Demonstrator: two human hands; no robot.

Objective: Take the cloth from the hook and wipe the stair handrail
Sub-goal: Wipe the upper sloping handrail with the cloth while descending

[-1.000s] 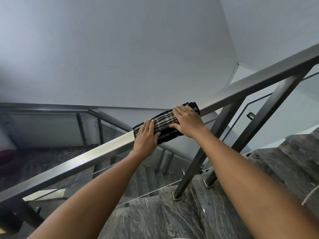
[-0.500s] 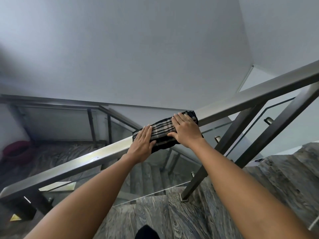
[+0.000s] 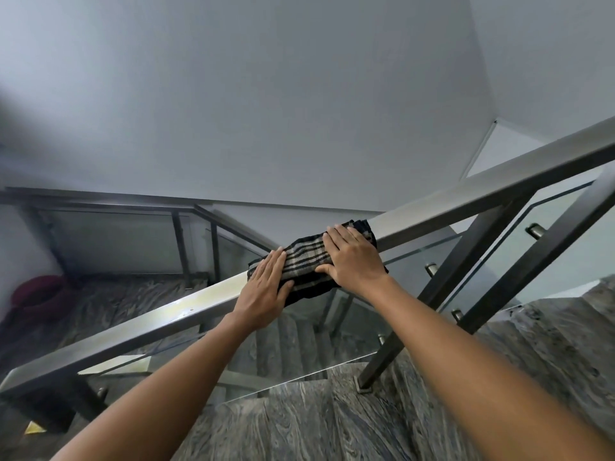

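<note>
A dark checked cloth (image 3: 304, 261) lies folded over the flat steel stair handrail (image 3: 159, 324), which slopes up from lower left to upper right. My left hand (image 3: 266, 287) presses flat on the cloth's lower end and the rail, fingers stretched out. My right hand (image 3: 352, 257) lies flat on the cloth's upper end, thumb curled over its near edge. Part of the cloth hangs down the rail's near side. No hook is in view.
Dark steel posts (image 3: 436, 287) and glass panels (image 3: 416, 277) with round fittings stand under the rail. Grey veined stone steps (image 3: 299, 424) run below me and rise at right. A lower landing with another railing (image 3: 109, 201) and a dark red object (image 3: 40, 291) lie at left.
The view has shifted a little along the stairs and down. Both hands stay pressed on the cloth, which sits slightly lower on the rail than a second ago.
</note>
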